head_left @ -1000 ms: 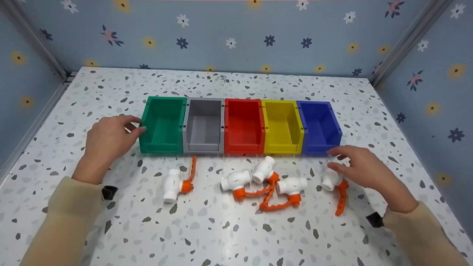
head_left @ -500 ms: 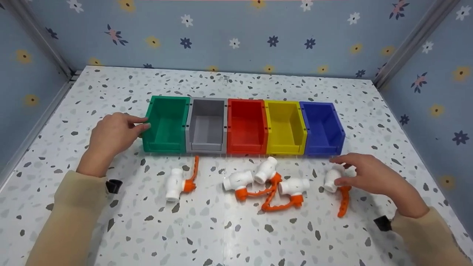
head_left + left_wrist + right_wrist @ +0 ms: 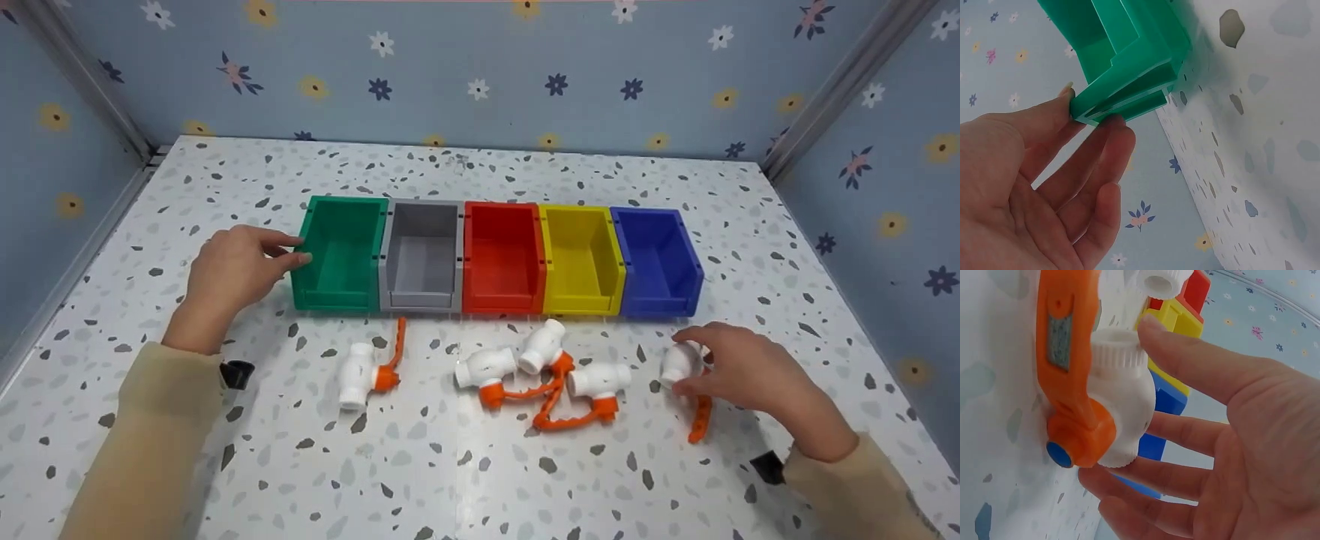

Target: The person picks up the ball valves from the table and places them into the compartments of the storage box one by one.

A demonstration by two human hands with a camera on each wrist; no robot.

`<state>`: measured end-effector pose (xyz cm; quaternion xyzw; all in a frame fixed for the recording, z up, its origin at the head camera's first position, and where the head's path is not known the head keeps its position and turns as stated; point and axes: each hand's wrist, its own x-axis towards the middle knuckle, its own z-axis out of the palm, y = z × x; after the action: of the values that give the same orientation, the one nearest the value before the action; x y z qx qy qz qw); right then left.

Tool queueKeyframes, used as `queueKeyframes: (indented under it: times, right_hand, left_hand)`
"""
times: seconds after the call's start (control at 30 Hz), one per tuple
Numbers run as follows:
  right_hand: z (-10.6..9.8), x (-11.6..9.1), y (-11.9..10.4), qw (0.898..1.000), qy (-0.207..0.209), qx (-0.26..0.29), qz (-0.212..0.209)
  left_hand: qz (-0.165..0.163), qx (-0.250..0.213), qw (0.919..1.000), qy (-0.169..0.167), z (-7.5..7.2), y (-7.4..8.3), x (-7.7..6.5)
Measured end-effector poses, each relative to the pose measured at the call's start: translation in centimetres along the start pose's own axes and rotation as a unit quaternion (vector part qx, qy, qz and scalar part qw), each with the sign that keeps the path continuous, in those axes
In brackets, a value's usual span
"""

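The valve (image 3: 681, 364) lies on the counter (image 3: 450, 480) in front of the blue bin (image 3: 660, 306), near it but apart, with its orange lever (image 3: 1078, 343) reaching back toward the person. The right grip (image 3: 742, 367) is around it: thumb at one ribbed end, fingers past the other side of the white body (image 3: 1126, 396). Whether they press yet, I cannot tell.

It looks like hard plastic, so probably light, stiff and not easily damaged. The rounded middle is smooth and may slip or roll under a loose pinch; the ribbed ends should give better purchase. The body is the place to hold. The lever looks likely to turn about its blue-capped hub, and it hangs off to one side, so lifting by it could let the rest swing.

The left grip (image 3: 236, 266) is clamped on the outer edge of the green bin (image 3: 337, 304), at the left of the row. That bin seems thin-walled and rigid, light enough to slide, and its rim is a sound hold. Farther left, three valves (image 3: 544, 349) lie with levers crowded together, so those could snag.
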<state>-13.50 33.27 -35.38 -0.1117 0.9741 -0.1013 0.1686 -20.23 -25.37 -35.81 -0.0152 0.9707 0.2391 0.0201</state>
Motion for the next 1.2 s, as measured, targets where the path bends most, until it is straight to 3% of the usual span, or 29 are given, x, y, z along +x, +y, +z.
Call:
queueKeyframes:
  times: [0.7, 1.0, 1.2]
  right_hand:
    - [0.48, 0.13, -0.18, 1.0, 0.014, 0.01, -0.023]
    - [0.41, 0.31, -0.23, 0.995, 0.082, -0.007, -0.056]
    - [-0.04, 0.51, -0.57, 0.994, 0.1, -0.011, -0.041]
  left_hand:
    - [0.0, -0.038, 0.9989, -0.029, -0.01, -0.16, 0.37]
    - [-0.007, -0.041, 0.9988, -0.025, 0.07, -0.19, 0.17]
    - [-0.012, -0.04, 0.9988, -0.027, -0.02, -0.27, 0.17]
